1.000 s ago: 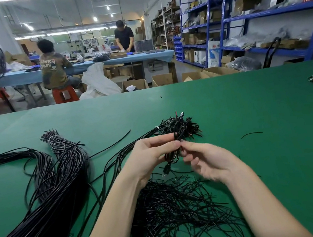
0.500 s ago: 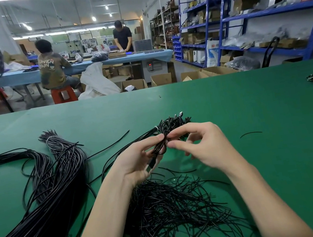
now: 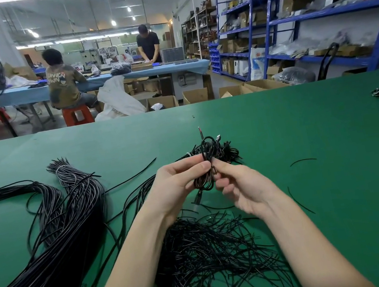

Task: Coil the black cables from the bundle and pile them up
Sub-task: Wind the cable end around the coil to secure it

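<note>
A: Two hands are meeting over the green table (image 3: pixel 304 125), just above mid-table. The left hand (image 3: pixel 177 185) is curling its thumb and fingers around a coiled cable (image 3: pixel 205 178), pinching it near the top of the loop.

B: And the right hand (image 3: pixel 242 187)?

A: It is pinching the same coil from the other side, its fingertips (image 3: pixel 216 167) touching the wrap just beside the left thumb, the other fingers loosely curled below.

B: Which way is the coil lying?

A: It is hanging as a narrow oval, long axis running roughly up and down, slightly tilted, with its plug end (image 3: pixel 198 196) dangling toward the person and pointing down and left.

B: What is sitting behind it?

A: A pile of coiled cables (image 3: pixel 221 149) is resting on the table directly beyond the fingers, one red-tipped wire end poking upward.

B: And the supply?

A: The big bundle of black cables (image 3: pixel 50 240) is stretching along the left, its long axis running from the near-left corner away toward its tied end. A loose tangle of short black strands (image 3: pixel 213 251) is lying between the forearms, near the person.
</note>
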